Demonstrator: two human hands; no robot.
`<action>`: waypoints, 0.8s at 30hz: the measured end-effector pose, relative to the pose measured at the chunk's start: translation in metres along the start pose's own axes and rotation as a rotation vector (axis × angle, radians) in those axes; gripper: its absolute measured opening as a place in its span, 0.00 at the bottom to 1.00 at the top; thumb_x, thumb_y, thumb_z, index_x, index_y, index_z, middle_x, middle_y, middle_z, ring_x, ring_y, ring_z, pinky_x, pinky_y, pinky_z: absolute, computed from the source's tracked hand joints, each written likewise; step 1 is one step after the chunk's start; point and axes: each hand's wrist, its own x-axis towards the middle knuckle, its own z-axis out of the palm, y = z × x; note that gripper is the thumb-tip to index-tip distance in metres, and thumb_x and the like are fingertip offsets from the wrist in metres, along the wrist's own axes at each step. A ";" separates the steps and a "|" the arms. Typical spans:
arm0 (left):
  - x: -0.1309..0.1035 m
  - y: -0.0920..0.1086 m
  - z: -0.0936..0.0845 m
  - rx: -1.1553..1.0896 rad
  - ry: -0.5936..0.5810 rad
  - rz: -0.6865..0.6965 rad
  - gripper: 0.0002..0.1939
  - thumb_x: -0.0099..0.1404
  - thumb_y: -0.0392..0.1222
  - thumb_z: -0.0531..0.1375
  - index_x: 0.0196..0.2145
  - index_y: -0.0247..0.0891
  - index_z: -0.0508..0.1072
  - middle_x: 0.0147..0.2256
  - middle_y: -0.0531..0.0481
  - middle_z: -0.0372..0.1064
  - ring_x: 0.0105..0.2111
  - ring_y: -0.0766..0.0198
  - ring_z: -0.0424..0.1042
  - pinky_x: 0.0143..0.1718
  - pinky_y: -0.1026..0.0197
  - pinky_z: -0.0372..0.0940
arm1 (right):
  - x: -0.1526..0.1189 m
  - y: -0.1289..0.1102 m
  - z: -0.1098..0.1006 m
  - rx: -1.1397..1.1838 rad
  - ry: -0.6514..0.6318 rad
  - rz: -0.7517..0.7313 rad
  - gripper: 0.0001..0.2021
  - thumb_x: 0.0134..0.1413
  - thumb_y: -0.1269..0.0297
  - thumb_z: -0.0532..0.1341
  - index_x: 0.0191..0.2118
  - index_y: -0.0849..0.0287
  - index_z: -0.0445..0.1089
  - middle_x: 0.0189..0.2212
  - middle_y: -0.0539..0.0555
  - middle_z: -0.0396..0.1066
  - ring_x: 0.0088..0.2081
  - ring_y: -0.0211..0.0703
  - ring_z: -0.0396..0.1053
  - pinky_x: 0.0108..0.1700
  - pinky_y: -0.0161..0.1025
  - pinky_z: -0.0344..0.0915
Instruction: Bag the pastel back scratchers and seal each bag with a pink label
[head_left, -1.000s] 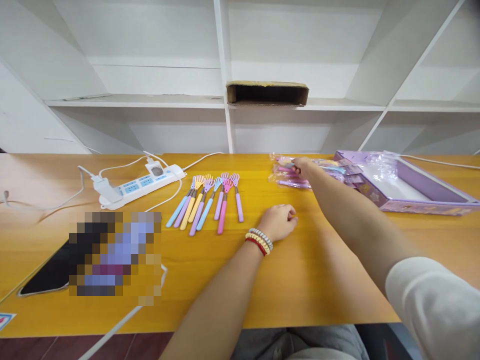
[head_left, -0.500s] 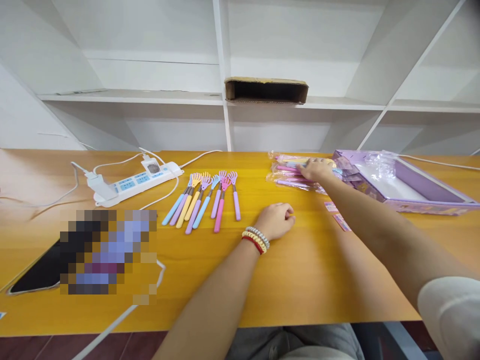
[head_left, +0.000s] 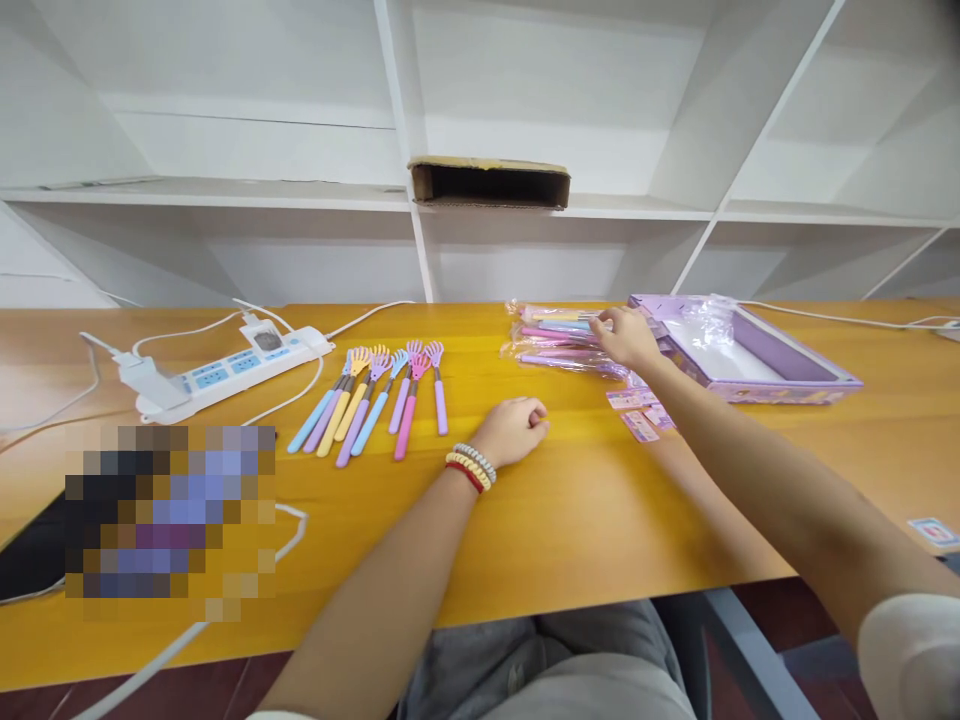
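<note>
Beyond the far edge of the orange wood worktop (head_left: pixel 555 530), a white shelf unit (head_left: pixel 405 90) spans from ten to two o'clock, with a cardboard box (head_left: pixel 491 185) on its ledge at twelve. Dark red floor (head_left: pixel 180 690) shows at seven. Pale light reflects off the worktop.

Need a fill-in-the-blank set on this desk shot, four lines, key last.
The right hand is at the wrapped sticks. The left hand's wrist has two coiled bands and one coloured ____.
The open box is ____.
Exactly ____ unwrapped stick has a bright pink handle.
The power strip lies to the ____ of the unwrapped sticks.

Missing words: red; purple; one; left.
</note>
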 end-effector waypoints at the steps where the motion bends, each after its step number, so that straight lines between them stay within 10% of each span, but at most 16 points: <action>1: 0.000 0.000 -0.001 0.004 -0.003 0.000 0.09 0.58 0.43 0.54 0.34 0.38 0.70 0.32 0.50 0.69 0.31 0.65 0.67 0.34 0.64 0.62 | -0.006 0.005 -0.008 0.031 -0.059 0.030 0.19 0.54 0.54 0.50 0.36 0.63 0.71 0.35 0.60 0.71 0.40 0.48 0.66 0.42 0.40 0.59; 12: -0.003 0.005 -0.007 0.112 -0.011 0.078 0.09 0.59 0.42 0.53 0.34 0.37 0.70 0.31 0.51 0.69 0.31 0.66 0.67 0.35 0.64 0.62 | -0.071 0.062 -0.017 -0.141 -0.483 0.287 0.20 0.39 0.44 0.59 0.25 0.58 0.72 0.28 0.59 0.72 0.31 0.48 0.69 0.30 0.37 0.60; 24: -0.006 0.010 -0.009 0.225 -0.051 0.048 0.10 0.59 0.43 0.52 0.36 0.38 0.70 0.35 0.49 0.67 0.36 0.64 0.67 0.42 0.62 0.62 | -0.077 0.047 0.006 0.036 -0.497 0.126 0.19 0.38 0.44 0.60 0.26 0.57 0.70 0.24 0.53 0.71 0.27 0.41 0.67 0.26 0.34 0.56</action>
